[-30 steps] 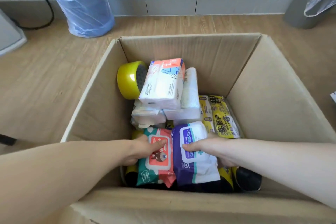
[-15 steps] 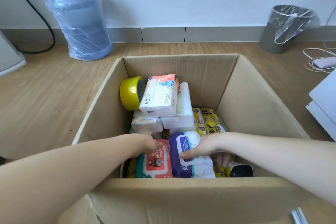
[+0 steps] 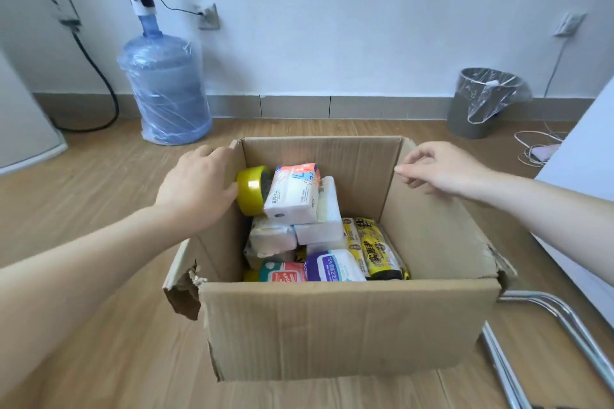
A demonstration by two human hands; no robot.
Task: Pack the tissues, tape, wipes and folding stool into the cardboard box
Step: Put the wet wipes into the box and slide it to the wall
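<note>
An open cardboard box (image 3: 349,325) stands on the wooden floor. Inside lie white tissue packs (image 3: 294,192), a yellow tape roll (image 3: 251,190) at the back left, a green-and-red wipes pack (image 3: 282,272), a purple-and-white wipes pack (image 3: 334,266) and yellow-and-black packs (image 3: 373,247). My left hand (image 3: 199,189) hovers over the box's left wall, fingers spread, holding nothing. Above the right wall my right hand (image 3: 438,169) is empty, fingers loosely curled and apart. No folding stool shows in the box.
A wrapped water bottle with a pump (image 3: 164,90) stands by the wall at the back left. A lined grey bin (image 3: 478,103) is back right, with cables (image 3: 538,149) beside it. Chrome tubes (image 3: 548,325) lie right of the box. White furniture (image 3: 584,196) edges the right.
Both hands have let go of the wipes packs and come up out of the box to its side walls. The view has pulled back and risen.
</note>
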